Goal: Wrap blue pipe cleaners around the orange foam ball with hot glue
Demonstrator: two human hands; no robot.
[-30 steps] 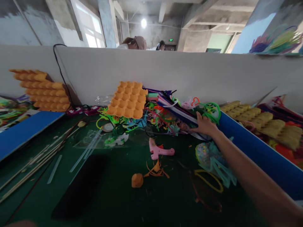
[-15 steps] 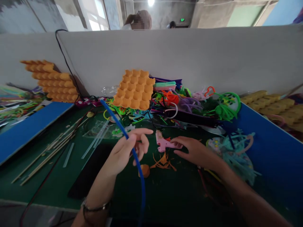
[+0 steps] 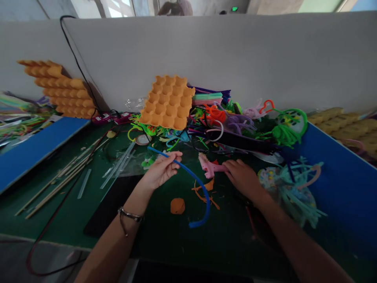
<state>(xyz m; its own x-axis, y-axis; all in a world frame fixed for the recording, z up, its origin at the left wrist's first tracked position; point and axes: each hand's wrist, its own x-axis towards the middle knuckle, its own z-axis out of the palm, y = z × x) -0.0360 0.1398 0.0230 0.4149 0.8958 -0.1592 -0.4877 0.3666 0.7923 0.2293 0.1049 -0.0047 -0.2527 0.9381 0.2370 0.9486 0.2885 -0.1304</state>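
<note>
Between the thumb and fingers of my left hand (image 3: 163, 169) is a blue pipe cleaner (image 3: 194, 175), its lower end bent into a hook above the table. My right hand (image 3: 243, 177) is closed around the handle of a pink hot glue gun (image 3: 210, 167), whose nozzle points away from me. Orange paper-pulp scraps (image 3: 207, 190) lie just below the glue gun. Closer to me sits a small orange egg-carton cup (image 3: 177, 206). The fingertips of my right hand are partly hidden behind the handle.
An orange egg tray (image 3: 169, 103) rests on a heap of coloured pipe cleaners (image 3: 218, 114) by the back wall. Wooden sticks (image 3: 63, 182) and clear glue sticks (image 3: 118, 167) lie left. A blue divider (image 3: 338, 188) stands right, beside a teal pipe-cleaner bundle (image 3: 297, 192). A dark cable (image 3: 70, 196) crosses the left side.
My right hand has closed on the glue gun's handle. The blue pipe cleaner has swung, its bent lower end now further right and higher. The view has tilted slightly down.
</note>
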